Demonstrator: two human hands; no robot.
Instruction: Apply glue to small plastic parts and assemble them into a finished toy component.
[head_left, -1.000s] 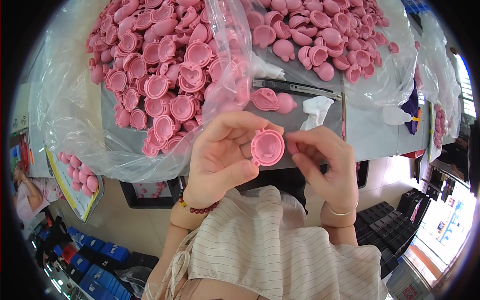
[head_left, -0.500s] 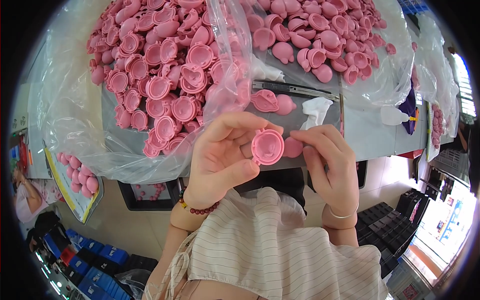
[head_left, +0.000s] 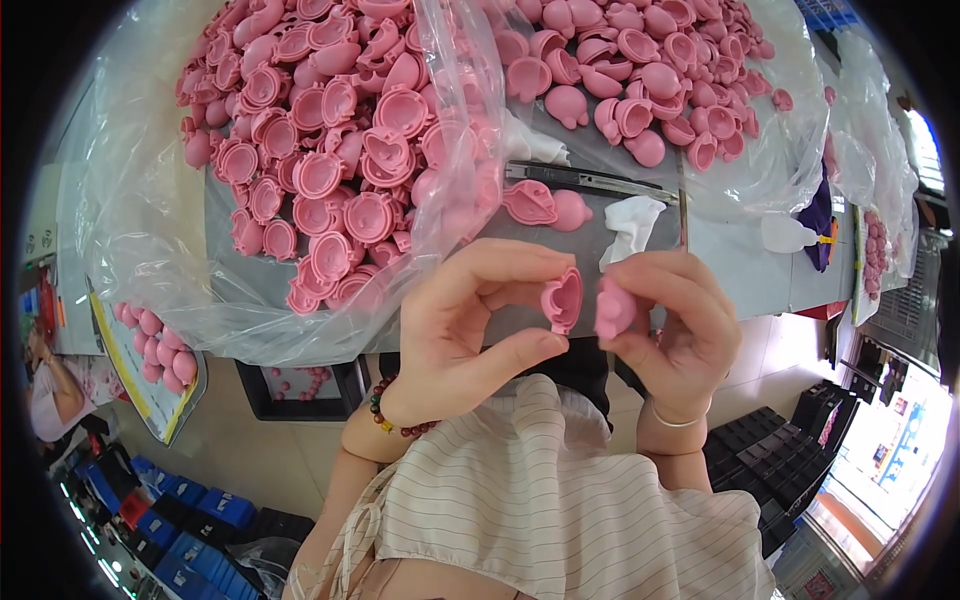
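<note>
In front of my body, my left hand [head_left: 452, 325] pinches a hollow pink plastic half-shell [head_left: 564, 300] by its edge between thumb and fingers. It is turned nearly edge-on, its open side facing right. Close beside it, my right hand [head_left: 690, 325] grips a rounded pink piece [head_left: 614, 308] between thumb and fingers. A small gap separates the two pieces. Beyond my hands on the grey table lie an open pink shell [head_left: 530, 203] and a rounded pink shell [head_left: 572, 210], with a crumpled white tissue [head_left: 632, 226] to their right.
A box-cutter knife [head_left: 590, 181] lies behind the tissue. Large heaps of pink shells [head_left: 318, 175] spread over clear plastic bags [head_left: 240, 335] at the far left and far right. Below the table edge at left sits a black tray [head_left: 262, 400] with small pink pieces.
My left hand has turned its half-shell from facing up to nearly edge-on and moved slightly right. My right hand has lifted and turned its rounded piece, now gripped in bent fingers.
</note>
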